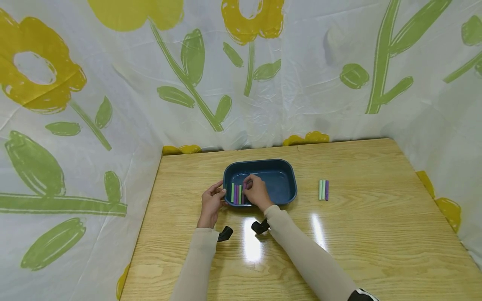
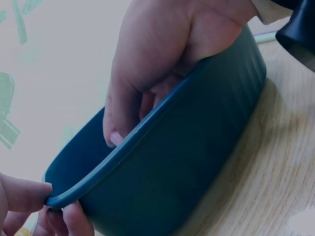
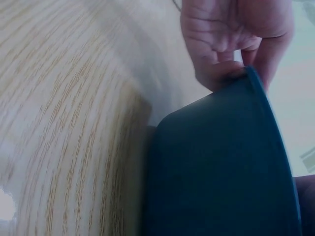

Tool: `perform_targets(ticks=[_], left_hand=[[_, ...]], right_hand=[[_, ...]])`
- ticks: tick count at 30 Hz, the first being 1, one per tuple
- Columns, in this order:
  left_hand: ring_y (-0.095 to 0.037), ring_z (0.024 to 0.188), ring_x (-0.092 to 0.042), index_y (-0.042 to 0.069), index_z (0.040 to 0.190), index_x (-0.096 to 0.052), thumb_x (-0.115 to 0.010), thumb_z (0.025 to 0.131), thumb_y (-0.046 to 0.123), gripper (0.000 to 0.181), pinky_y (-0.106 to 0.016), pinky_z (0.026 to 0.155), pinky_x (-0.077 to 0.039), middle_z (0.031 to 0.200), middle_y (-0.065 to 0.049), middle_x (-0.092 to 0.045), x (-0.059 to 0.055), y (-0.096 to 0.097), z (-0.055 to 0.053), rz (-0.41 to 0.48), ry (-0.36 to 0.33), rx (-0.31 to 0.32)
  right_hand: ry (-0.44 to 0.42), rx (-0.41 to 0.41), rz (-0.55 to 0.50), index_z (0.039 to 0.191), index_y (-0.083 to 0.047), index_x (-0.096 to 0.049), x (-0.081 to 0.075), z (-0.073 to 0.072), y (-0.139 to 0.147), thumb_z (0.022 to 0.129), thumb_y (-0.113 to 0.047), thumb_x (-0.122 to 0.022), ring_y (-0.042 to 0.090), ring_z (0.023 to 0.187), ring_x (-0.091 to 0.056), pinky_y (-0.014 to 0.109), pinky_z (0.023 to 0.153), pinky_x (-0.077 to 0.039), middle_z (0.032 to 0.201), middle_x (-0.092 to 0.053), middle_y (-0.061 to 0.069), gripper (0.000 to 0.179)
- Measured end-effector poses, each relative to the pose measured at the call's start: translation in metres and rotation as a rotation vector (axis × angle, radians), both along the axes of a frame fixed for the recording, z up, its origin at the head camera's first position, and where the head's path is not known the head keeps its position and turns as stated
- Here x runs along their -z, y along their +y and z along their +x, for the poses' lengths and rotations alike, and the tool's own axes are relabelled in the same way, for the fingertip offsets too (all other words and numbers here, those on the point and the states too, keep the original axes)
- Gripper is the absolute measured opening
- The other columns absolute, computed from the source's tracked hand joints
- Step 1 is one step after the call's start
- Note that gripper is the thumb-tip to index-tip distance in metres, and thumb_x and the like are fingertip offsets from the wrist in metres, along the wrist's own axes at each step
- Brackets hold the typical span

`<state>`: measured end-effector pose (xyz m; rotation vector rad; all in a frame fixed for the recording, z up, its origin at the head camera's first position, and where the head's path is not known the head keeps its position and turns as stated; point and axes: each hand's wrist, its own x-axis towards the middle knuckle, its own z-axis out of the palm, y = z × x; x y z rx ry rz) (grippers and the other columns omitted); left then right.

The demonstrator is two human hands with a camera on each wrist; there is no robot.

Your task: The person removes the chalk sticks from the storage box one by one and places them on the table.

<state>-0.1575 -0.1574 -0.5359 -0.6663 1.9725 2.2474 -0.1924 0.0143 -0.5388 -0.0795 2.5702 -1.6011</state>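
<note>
A dark blue rectangular bin [image 1: 277, 203] stands on the table. My left hand [image 1: 211, 205] pinches its rim at the left end, thumb over the edge and fingers below, as the left wrist view shows. My right hand [image 1: 257, 192] reaches over the near wall into the bin, fingertips pinching a purple chalk stick [image 1: 244, 186]. Left of that stick, several green and purple chalk sticks [image 1: 236, 194] stand side by side in a row at the bin's left end. In the right wrist view the bin's outer wall [image 3: 216, 162] hides the chalk.
To the right of the bin, two pale green chalk sticks [image 1: 321, 190] and a purple one [image 1: 326, 190] lie together on the wooden table [image 1: 376, 225]. A flower-printed sheet [image 1: 301, 83] hangs behind the table and along its sides.
</note>
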Motion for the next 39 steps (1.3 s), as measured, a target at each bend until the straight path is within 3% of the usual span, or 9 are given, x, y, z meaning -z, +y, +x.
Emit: perform_targets(ticks=[4,10,18,29,34,39], left_hand=[[-0.016,0.082,-0.055,0.001,0.144,-0.064,-0.061,0.104,-0.002,0.040,-0.023,0.062,-0.051,0.100,-0.003,-0.056,-0.001,0.002,0.001,-0.003,-0.003,-0.008],[-0.018,0.084,-0.058,0.000,0.143,-0.064,-0.061,0.104,-0.002,0.039,-0.023,0.061,-0.052,0.101,-0.004,-0.055,-0.003,0.003,0.001,-0.016,-0.006,-0.020],[-0.016,0.082,-0.058,0.000,0.143,-0.064,-0.061,0.104,-0.002,0.039,-0.023,0.062,-0.052,0.101,-0.004,-0.056,-0.004,0.004,0.001,-0.016,-0.005,-0.021],[-0.017,0.082,-0.061,0.002,0.143,-0.064,-0.061,0.105,-0.001,0.039,-0.024,0.064,-0.052,0.101,-0.004,-0.056,-0.002,0.003,0.003,-0.014,-0.002,-0.018],[-0.016,0.082,-0.060,0.001,0.143,-0.064,-0.061,0.104,-0.002,0.039,-0.024,0.063,-0.053,0.100,-0.004,-0.056,-0.003,0.004,0.004,-0.011,0.011,-0.019],[-0.016,0.082,-0.059,0.001,0.143,-0.064,-0.061,0.105,-0.002,0.039,-0.025,0.063,-0.052,0.100,-0.003,-0.056,-0.005,0.004,0.003,-0.012,0.015,-0.021]], right_hand=[[0.047,0.030,-0.127,0.106,0.002,-0.070,0.001,-0.001,0.002,0.084,0.011,-0.075,0.024,0.079,-0.068,0.039,0.074,-0.059,0.091,-0.070,0.016,0.024],[0.048,0.041,-0.265,0.115,0.006,-0.068,-0.006,0.001,0.010,0.089,0.010,-0.077,0.027,0.080,-0.072,0.033,0.069,-0.060,0.099,-0.071,0.020,0.027],[0.014,0.080,-0.302,0.124,0.007,-0.067,-0.024,0.007,0.041,0.094,0.008,-0.074,0.023,0.083,-0.072,0.031,0.073,-0.062,0.106,-0.070,0.020,0.031],[0.024,0.145,-0.323,0.132,0.010,-0.061,-0.032,0.004,0.117,0.100,0.006,-0.068,0.010,0.085,-0.067,0.019,0.077,-0.059,0.116,-0.065,0.023,0.034],[0.032,0.188,-0.363,0.134,0.011,-0.057,-0.028,0.003,0.155,0.101,0.006,-0.065,0.005,0.085,-0.067,0.026,0.081,-0.062,0.116,-0.063,0.022,0.035],[0.036,0.227,-0.327,0.137,0.008,-0.056,-0.025,0.006,0.189,0.103,0.003,-0.064,0.004,0.087,-0.067,0.037,0.089,-0.062,0.118,-0.061,0.020,0.036]])
